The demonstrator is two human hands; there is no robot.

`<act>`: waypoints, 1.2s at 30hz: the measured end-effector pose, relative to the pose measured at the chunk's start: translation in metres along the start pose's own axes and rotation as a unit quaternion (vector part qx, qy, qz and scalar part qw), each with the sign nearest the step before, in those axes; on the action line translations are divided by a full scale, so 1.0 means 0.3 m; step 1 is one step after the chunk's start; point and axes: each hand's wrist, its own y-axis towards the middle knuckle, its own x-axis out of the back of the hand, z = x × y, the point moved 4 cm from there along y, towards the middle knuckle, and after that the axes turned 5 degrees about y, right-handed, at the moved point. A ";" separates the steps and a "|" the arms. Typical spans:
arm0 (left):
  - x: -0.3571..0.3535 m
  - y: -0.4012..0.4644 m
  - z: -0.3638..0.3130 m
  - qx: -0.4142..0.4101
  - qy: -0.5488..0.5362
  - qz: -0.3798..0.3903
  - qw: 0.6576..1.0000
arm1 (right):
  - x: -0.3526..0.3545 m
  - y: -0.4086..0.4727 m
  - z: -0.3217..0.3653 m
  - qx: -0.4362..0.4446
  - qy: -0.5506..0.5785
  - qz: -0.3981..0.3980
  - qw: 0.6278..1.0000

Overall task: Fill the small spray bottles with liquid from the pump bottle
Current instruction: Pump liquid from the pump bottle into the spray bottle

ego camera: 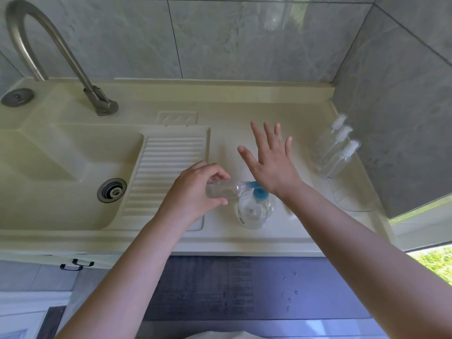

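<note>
Beside the sink [61, 152], a cream counter [244, 241] meets grey tiled walls [244, 37].

The pump bottle [255, 209] stands on the counter [244, 113], sink [61, 172] at left, three spray bottles [336, 148] at right.

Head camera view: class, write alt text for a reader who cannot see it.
A left hand holds a small clear bottle sideways against the blue spout of a pump bottle, whose pump the open right hand presses. Three capped spray bottles wait at the right.
</note>
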 end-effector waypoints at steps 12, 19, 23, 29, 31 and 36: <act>-0.001 0.006 -0.001 0.001 0.003 0.000 1.000 | -0.002 -0.008 0.009 0.007 -0.070 -0.015 0.997; -0.004 0.002 -0.004 -0.001 -0.002 0.002 1.000 | -0.002 -0.003 0.006 -0.016 -0.072 0.003 0.997; -0.002 -0.003 0.004 0.003 -0.007 -0.005 1.000 | -0.032 -0.017 0.000 -0.025 -0.067 0.027 0.997; -0.005 0.001 -0.005 -0.004 -0.008 -0.001 1.000 | -0.001 -0.001 0.007 -0.016 -0.059 0.012 0.998; -0.003 0.004 -0.005 -0.004 -0.007 -0.005 1.000 | -0.014 -0.009 0.003 -0.015 -0.060 0.019 0.998; -0.006 0.004 -0.001 -0.001 -0.003 -0.001 1.000 | -0.033 -0.019 -0.005 -0.028 -0.045 0.021 0.998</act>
